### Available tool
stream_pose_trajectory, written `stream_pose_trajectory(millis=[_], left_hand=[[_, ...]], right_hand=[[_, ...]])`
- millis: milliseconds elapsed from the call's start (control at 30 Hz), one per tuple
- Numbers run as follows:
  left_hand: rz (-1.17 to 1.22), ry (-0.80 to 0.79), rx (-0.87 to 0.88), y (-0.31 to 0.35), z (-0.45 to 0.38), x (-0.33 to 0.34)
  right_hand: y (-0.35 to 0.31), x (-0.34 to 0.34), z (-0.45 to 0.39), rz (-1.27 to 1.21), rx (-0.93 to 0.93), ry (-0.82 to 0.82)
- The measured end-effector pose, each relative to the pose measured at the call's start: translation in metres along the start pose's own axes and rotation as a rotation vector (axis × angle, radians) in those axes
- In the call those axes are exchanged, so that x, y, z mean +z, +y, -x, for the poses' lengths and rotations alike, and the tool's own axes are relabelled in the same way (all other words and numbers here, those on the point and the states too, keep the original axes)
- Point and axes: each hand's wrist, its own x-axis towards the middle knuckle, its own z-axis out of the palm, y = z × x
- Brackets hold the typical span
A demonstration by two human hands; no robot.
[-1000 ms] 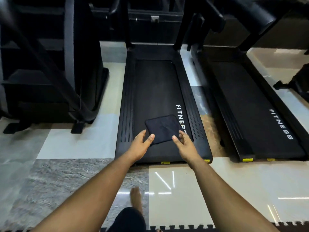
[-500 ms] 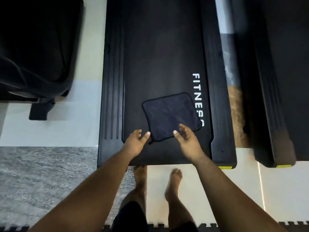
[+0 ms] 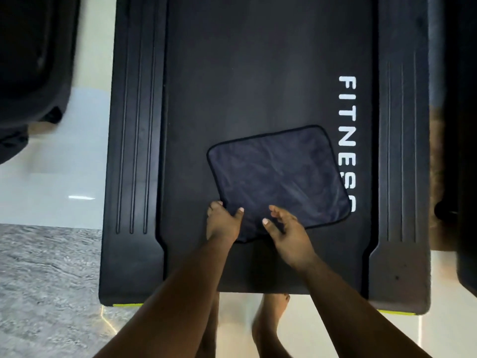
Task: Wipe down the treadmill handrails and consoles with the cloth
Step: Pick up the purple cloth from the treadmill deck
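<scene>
A dark square cloth (image 3: pixel 280 177) lies flat on the black treadmill belt (image 3: pixel 245 73), partly covering the white FITNESS lettering (image 3: pixel 347 117). My left hand (image 3: pixel 222 223) pinches the cloth's near-left edge, thumb on top. My right hand (image 3: pixel 289 233) rests on the near edge of the cloth, its fingers bent and apart. The cloth's near corner shows between the two hands. No handrail or console is in view.
Ribbed side rails (image 3: pixel 134 151) run along both sides of the belt, with yellow-green end caps (image 3: pixel 127 304) at the rear. My bare feet (image 3: pixel 271 319) stand on the pale floor behind the deck. Another dark machine (image 3: pixel 33 60) is at the left, and a second treadmill's edge (image 3: pixel 467 177) at the right.
The view has closed in and tilted down over the belt. Both hands have moved forward from just short of the cloth onto its near edge, and the left one has pinched it.
</scene>
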Motion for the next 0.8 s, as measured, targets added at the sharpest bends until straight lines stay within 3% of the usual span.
stream_pose_trajectory(millis=[167, 300, 400, 533, 800], left_hand=[[-0.065, -0.098, 0.058, 0.013, -0.004, -0.006], [0.223, -0.234, 0.118, 0.042, 0.04, -0.032], [0.357, -0.212, 0.159, 0.059, 0.091, -0.063], [0.122, -0.187, 0.42, 0.084, 0.173, -0.125], [-0.232, -0.084, 0.902, 0.132, 0.371, -0.281]], right_hand=[[-0.011, -0.021, 0.007, 0.03, -0.017, -0.018], [-0.035, -0.048, 0.027, 0.167, -0.147, -0.025], [-0.072, -0.078, 0.059, 0.281, -0.285, 0.014], [-0.127, -0.116, 0.106, 0.373, -0.492, 0.068], [-0.239, -0.175, 0.251, 0.516, -0.711, -0.083]])
